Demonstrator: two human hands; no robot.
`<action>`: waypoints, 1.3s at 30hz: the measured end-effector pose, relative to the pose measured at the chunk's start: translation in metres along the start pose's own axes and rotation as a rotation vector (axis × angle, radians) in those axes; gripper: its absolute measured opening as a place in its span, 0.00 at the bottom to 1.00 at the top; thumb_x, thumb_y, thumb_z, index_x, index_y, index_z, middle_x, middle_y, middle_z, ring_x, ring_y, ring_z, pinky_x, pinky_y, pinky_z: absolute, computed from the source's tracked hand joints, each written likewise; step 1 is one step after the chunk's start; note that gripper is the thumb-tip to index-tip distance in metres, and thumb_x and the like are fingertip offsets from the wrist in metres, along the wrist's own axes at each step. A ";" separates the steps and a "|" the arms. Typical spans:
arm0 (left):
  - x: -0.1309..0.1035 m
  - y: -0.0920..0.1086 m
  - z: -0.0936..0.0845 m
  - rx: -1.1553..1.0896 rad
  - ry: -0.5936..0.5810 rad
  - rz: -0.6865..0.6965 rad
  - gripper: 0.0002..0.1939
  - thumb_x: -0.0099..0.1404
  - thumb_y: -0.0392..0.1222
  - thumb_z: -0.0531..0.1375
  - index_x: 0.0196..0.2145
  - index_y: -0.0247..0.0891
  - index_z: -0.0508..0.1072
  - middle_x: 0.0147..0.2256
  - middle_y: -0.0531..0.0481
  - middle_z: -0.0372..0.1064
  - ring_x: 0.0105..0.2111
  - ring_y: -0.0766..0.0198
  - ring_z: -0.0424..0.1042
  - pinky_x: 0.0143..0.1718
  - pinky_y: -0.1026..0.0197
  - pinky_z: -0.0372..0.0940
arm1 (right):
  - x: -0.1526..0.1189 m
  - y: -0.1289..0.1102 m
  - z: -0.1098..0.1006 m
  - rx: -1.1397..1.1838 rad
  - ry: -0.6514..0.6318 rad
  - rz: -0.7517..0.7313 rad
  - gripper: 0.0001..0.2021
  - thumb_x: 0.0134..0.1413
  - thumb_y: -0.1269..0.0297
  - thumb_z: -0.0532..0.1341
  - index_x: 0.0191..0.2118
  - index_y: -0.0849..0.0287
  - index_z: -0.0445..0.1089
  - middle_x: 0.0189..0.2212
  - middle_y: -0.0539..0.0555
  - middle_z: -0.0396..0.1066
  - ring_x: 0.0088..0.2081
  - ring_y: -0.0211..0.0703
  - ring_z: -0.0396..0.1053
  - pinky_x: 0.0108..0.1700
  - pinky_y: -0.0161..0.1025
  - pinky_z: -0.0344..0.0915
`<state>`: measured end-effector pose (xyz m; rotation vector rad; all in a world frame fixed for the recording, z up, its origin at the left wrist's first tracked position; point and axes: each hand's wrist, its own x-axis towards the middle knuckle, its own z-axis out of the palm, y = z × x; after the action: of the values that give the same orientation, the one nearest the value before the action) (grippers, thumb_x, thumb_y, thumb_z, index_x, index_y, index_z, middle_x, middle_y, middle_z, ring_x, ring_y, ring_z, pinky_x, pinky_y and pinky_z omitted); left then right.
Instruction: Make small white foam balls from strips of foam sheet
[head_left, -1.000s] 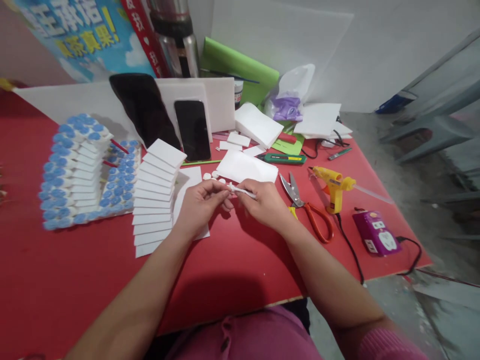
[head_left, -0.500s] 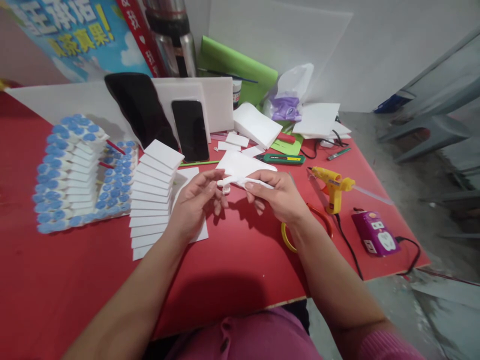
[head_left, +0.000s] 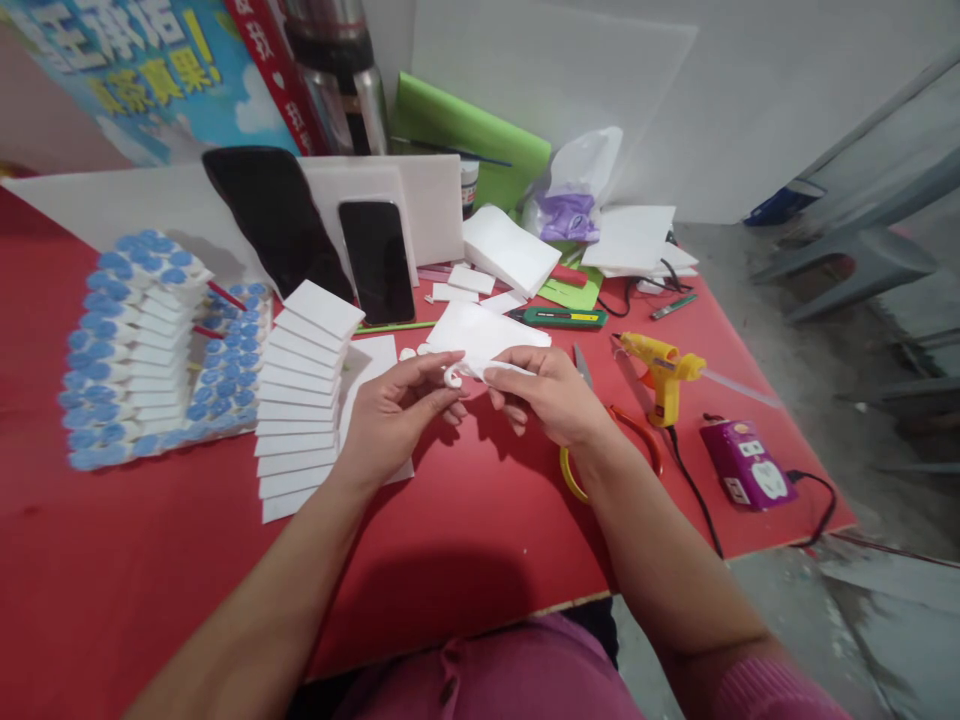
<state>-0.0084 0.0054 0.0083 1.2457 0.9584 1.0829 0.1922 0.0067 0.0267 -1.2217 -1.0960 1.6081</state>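
Observation:
My right hand (head_left: 551, 392) pinches a thin white strip (head_left: 474, 369) between thumb and fingers, above the red table. At its left end the strip bends into a small curl, which the thumb and forefinger of my left hand (head_left: 397, 408) grip. I cannot make out whether it is paper or something softer. Behind my hands lie white sheets (head_left: 487, 328) and a green utility knife (head_left: 562, 317). A fanned stack of white cards (head_left: 300, 410) stands left of my left hand. Scissors (head_left: 574, 475) with yellow and orange handles lie partly under my right forearm.
A yellow glue gun (head_left: 664, 370) stands right, its cord near a purple power box (head_left: 748, 465). A white model with blue round pieces (head_left: 101, 350) is at left. Two dark phones (head_left: 379, 262) (head_left: 277, 220) lean at the back. The red table (head_left: 465, 540) ends just before my body.
My left fingers have moved slightly right and closed on the curled end of the strip. Small white pieces behind my left hand now show. The camera view has shifted a little.

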 end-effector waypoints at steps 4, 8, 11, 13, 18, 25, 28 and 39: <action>-0.001 -0.003 -0.002 -0.016 0.078 0.036 0.19 0.61 0.40 0.72 0.51 0.42 0.83 0.32 0.51 0.78 0.29 0.61 0.81 0.33 0.58 0.79 | -0.002 -0.003 0.001 -0.095 0.015 0.035 0.11 0.52 0.60 0.68 0.25 0.60 0.70 0.18 0.46 0.69 0.13 0.30 0.60 0.15 0.30 0.56; 0.001 -0.006 -0.001 -0.063 0.206 0.016 0.14 0.61 0.42 0.72 0.45 0.39 0.85 0.33 0.48 0.81 0.30 0.62 0.81 0.35 0.60 0.77 | -0.006 -0.008 0.004 -0.188 -0.021 0.042 0.11 0.54 0.61 0.66 0.26 0.60 0.70 0.17 0.46 0.69 0.13 0.30 0.60 0.15 0.30 0.57; 0.002 -0.006 0.000 -0.016 0.259 -0.043 0.10 0.61 0.42 0.72 0.40 0.37 0.85 0.30 0.48 0.81 0.28 0.62 0.80 0.31 0.62 0.75 | -0.008 -0.011 0.007 -0.285 -0.095 0.065 0.10 0.57 0.62 0.66 0.28 0.61 0.72 0.18 0.46 0.70 0.14 0.31 0.62 0.17 0.29 0.60; 0.002 -0.007 -0.001 0.037 0.263 -0.061 0.08 0.62 0.42 0.71 0.39 0.36 0.84 0.27 0.49 0.79 0.26 0.63 0.78 0.28 0.63 0.73 | -0.009 -0.012 0.008 -0.313 -0.133 0.072 0.11 0.58 0.61 0.66 0.28 0.61 0.73 0.18 0.47 0.71 0.14 0.31 0.63 0.18 0.29 0.60; 0.003 -0.008 -0.001 0.039 0.203 -0.003 0.06 0.64 0.42 0.70 0.37 0.37 0.81 0.32 0.50 0.78 0.27 0.66 0.75 0.31 0.63 0.72 | -0.009 -0.009 0.006 -0.231 -0.198 0.088 0.14 0.60 0.57 0.68 0.28 0.61 0.72 0.20 0.50 0.75 0.17 0.34 0.68 0.22 0.32 0.66; 0.000 -0.004 0.001 0.132 0.136 0.042 0.07 0.66 0.44 0.68 0.40 0.40 0.83 0.36 0.49 0.79 0.34 0.61 0.76 0.40 0.58 0.73 | -0.003 0.001 0.002 0.037 -0.303 0.116 0.18 0.52 0.58 0.75 0.45 0.61 0.77 0.33 0.53 0.80 0.35 0.41 0.78 0.38 0.37 0.76; -0.002 -0.003 0.001 0.254 0.136 0.141 0.04 0.67 0.42 0.68 0.39 0.42 0.83 0.40 0.49 0.80 0.42 0.58 0.77 0.46 0.57 0.72 | -0.002 0.002 0.007 0.101 -0.314 0.125 0.21 0.53 0.51 0.75 0.46 0.61 0.77 0.35 0.54 0.80 0.37 0.42 0.79 0.41 0.39 0.78; -0.010 -0.003 0.009 0.562 0.253 0.396 0.06 0.71 0.38 0.64 0.39 0.43 0.82 0.38 0.49 0.79 0.40 0.58 0.77 0.45 0.55 0.71 | -0.012 0.008 0.031 -0.440 -0.020 -0.173 0.15 0.69 0.59 0.60 0.30 0.58 0.73 0.24 0.50 0.75 0.24 0.37 0.71 0.28 0.33 0.64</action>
<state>-0.0019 -0.0063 0.0056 1.8434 1.3003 1.3517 0.1632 -0.0118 0.0274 -1.3443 -1.5805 1.2883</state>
